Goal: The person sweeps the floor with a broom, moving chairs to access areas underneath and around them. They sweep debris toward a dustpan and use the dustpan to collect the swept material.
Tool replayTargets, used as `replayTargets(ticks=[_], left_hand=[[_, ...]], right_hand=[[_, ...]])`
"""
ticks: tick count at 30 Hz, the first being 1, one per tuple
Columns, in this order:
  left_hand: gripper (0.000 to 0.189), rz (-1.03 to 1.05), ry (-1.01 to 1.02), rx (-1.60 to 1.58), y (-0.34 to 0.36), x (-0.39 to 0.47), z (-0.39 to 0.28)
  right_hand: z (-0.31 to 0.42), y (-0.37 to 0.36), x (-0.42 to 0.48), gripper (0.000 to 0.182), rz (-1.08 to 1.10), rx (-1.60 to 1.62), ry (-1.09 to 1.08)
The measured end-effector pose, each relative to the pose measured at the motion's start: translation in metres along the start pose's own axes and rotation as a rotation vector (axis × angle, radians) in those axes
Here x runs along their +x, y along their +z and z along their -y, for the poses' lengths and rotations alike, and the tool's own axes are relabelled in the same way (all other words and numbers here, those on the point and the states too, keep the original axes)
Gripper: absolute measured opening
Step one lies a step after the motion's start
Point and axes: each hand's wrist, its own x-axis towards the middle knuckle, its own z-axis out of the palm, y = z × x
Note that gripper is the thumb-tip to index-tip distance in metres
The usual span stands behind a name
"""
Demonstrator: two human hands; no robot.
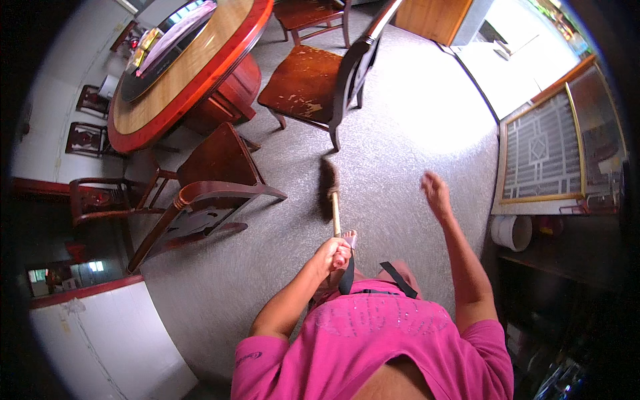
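Observation:
My left hand (pixel 334 254) is wrapped around the pale handle (pixel 336 212) of a broom in front of my body. The broom's dark brown head (pixel 328 181) is at the handle's far end, low over the grey floor (pixel 385 200), near a chair's rear leg. My right hand (pixel 436 194) is held out to the right, slightly blurred, with nothing in it and its fingers loosely apart. One bare foot (pixel 350 234) shows just beyond my left hand.
A worn wooden chair (pixel 305 82) stands ahead, another chair (pixel 215 162) to the left. Beyond them is a red-edged oval table (pixel 200 70). To the right are a gold-framed patterned glass panel (pixel 542 145) and a white cylindrical container (pixel 510 233). Bright light enters through an opening (pixel 520 50).

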Motion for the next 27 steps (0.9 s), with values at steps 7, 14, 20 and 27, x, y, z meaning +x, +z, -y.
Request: replayTargets(ticks=[7, 14, 20, 27], left_hand=[[0.023, 0.008, -0.006, -0.225, 0.009, -0.083, -0.007], [0.023, 0.006, 0.044, -0.157, 0.029, -0.089, -0.011], [0.021, 0.044, 0.291, -0.176, 0.056, -0.098, -0.009], [0.023, 0.131, 0.372, -0.638, 0.083, -0.083, -0.052]], right_hand=[[0.227, 0.011, 0.158, 0.035, -0.245, 0.058, -0.494], [0.265, 0.048, 0.273, 0.052, -0.405, -0.332, -0.485], [0.213, 0.068, 0.341, 0.049, -0.180, -0.477, -0.287], [0.192, 0.078, 0.351, 0.018, -0.027, -0.294, -0.387]])
